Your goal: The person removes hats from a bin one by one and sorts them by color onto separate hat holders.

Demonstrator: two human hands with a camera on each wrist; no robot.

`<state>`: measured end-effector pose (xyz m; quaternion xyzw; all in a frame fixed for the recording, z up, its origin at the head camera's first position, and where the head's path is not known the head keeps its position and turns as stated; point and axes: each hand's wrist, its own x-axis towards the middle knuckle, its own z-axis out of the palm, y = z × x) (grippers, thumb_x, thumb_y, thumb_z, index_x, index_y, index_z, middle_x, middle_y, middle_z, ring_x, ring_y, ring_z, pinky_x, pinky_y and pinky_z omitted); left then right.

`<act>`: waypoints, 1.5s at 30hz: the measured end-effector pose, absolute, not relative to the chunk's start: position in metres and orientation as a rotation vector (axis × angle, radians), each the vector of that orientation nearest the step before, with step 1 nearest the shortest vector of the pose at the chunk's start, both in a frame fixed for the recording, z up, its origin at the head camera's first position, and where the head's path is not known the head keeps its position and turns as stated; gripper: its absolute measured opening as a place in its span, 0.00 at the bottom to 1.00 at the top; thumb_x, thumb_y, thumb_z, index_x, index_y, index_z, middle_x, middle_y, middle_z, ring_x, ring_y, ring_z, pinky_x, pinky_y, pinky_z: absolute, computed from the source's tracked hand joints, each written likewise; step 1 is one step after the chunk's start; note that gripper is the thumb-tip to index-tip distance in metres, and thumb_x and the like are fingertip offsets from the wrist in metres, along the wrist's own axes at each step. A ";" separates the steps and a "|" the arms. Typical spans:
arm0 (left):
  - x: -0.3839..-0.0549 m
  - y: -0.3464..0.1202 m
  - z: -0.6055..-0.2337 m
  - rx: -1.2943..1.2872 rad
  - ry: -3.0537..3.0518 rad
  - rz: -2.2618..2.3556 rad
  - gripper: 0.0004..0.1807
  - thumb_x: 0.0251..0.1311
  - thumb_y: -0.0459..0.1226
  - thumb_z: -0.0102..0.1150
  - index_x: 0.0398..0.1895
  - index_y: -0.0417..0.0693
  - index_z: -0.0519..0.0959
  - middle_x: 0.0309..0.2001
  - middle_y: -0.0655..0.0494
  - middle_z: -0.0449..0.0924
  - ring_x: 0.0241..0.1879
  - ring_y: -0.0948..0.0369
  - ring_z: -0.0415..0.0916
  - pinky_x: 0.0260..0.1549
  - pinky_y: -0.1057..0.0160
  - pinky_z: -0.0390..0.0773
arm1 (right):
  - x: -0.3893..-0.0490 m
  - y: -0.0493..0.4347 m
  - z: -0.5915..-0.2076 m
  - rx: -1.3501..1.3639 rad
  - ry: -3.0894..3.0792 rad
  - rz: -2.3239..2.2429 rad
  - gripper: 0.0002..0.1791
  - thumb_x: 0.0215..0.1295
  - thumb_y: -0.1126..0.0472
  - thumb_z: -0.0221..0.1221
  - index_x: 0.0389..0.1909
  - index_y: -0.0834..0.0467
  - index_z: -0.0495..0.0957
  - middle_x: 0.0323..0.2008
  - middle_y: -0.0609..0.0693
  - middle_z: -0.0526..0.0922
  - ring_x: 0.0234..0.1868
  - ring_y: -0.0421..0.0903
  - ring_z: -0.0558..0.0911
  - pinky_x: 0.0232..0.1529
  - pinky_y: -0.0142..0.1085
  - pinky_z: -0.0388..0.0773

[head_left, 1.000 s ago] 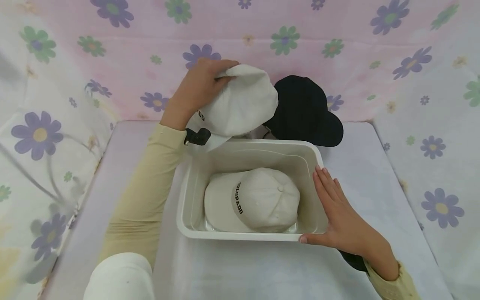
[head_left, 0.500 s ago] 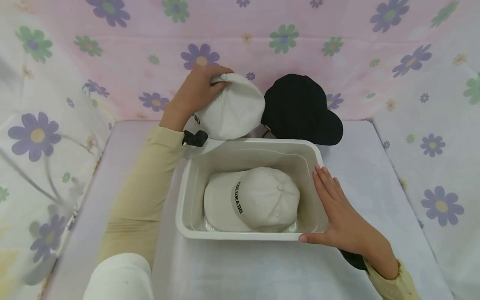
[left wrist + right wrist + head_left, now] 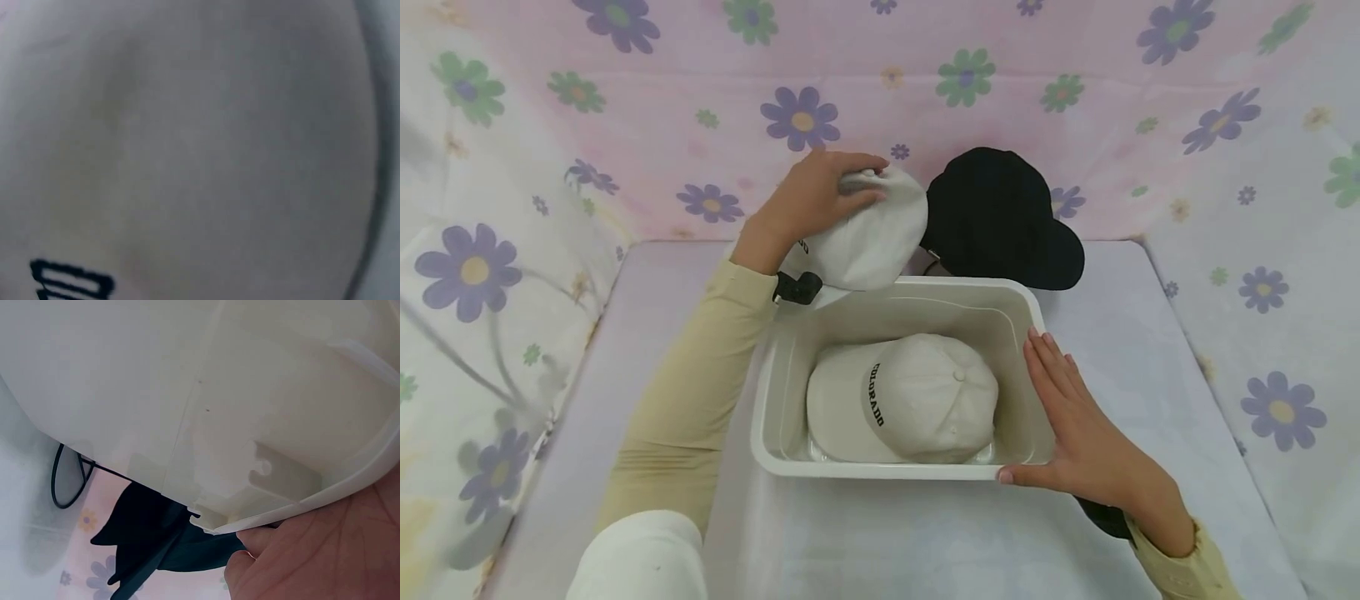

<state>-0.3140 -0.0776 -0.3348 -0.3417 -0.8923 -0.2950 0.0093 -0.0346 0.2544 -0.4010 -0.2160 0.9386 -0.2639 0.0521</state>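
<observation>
Here, working left to right through my head view, I see the left hand [image 3: 820,196] pinching the crown of a white cap [image 3: 880,242] between thumb and fingers, above the tub's back left edge. Inside the pale tub [image 3: 880,472] sits a cream cap [image 3: 936,400] lettered COLORADO, its brim pointing left. Behind the tub, further right, I have a black cap [image 3: 1000,217] near the flowered cloth [image 3: 865,50]. Rightmost, the right hand [image 3: 1090,450] lies flat, fingers straight, against the tub's right side, grasping nothing.
</observation>
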 end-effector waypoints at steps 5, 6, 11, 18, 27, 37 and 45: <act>-0.313 -0.086 -0.335 -1.032 -2.920 -0.785 0.40 0.68 0.57 0.59 0.78 0.54 0.63 0.76 0.55 0.64 0.77 0.55 0.58 0.75 0.52 0.57 | -0.037 0.252 -0.401 -0.702 2.869 -0.808 0.78 0.45 0.27 0.72 0.82 0.60 0.35 0.83 0.58 0.35 0.82 0.54 0.32 0.77 0.33 0.22; -0.312 -0.088 -0.335 -1.028 -2.941 -0.747 0.43 0.67 0.60 0.59 0.80 0.55 0.60 0.78 0.54 0.61 0.78 0.54 0.55 0.76 0.51 0.55 | -0.037 0.251 -0.400 -0.712 2.870 -0.810 0.78 0.45 0.27 0.72 0.82 0.60 0.35 0.83 0.58 0.35 0.82 0.54 0.32 0.77 0.32 0.22; -0.306 -0.098 -0.331 -0.980 -3.002 -0.639 0.57 0.57 0.68 0.61 0.83 0.60 0.47 0.81 0.55 0.50 0.81 0.53 0.46 0.78 0.45 0.48 | -0.039 0.248 -0.399 -0.706 2.869 -0.795 0.78 0.44 0.26 0.72 0.82 0.59 0.34 0.83 0.57 0.34 0.82 0.53 0.32 0.77 0.33 0.22; -0.297 -0.123 -0.338 -0.870 -2.912 -0.936 0.48 0.63 0.63 0.58 0.82 0.60 0.53 0.82 0.56 0.45 0.81 0.56 0.41 0.78 0.46 0.48 | -0.037 0.247 -0.398 -0.682 2.880 -0.722 0.78 0.45 0.27 0.72 0.82 0.59 0.34 0.83 0.57 0.34 0.82 0.52 0.31 0.76 0.29 0.22; -0.283 -0.167 -0.358 -0.650 -2.599 -1.369 0.31 0.76 0.51 0.47 0.76 0.46 0.67 0.76 0.49 0.63 0.78 0.57 0.55 0.77 0.55 0.52 | -0.035 0.248 -0.389 -0.638 2.851 -0.641 0.78 0.47 0.29 0.73 0.82 0.59 0.31 0.82 0.57 0.31 0.82 0.55 0.31 0.75 0.27 0.22; -0.263 -0.206 -0.384 -0.363 -2.796 -1.544 0.33 0.78 0.49 0.43 0.79 0.40 0.58 0.79 0.41 0.56 0.78 0.45 0.52 0.75 0.41 0.54 | -0.045 0.244 -0.350 -0.586 2.693 -0.487 0.72 0.55 0.24 0.63 0.81 0.64 0.37 0.82 0.60 0.34 0.82 0.59 0.36 0.79 0.49 0.24; -0.250 -0.211 -0.410 -0.352 -2.858 -1.881 0.37 0.79 0.44 0.41 0.81 0.37 0.44 0.80 0.36 0.47 0.78 0.41 0.50 0.74 0.39 0.55 | -0.115 0.213 -0.294 -1.000 2.688 -0.553 0.49 0.67 0.44 0.66 0.80 0.60 0.53 0.79 0.57 0.56 0.81 0.60 0.47 0.80 0.51 0.33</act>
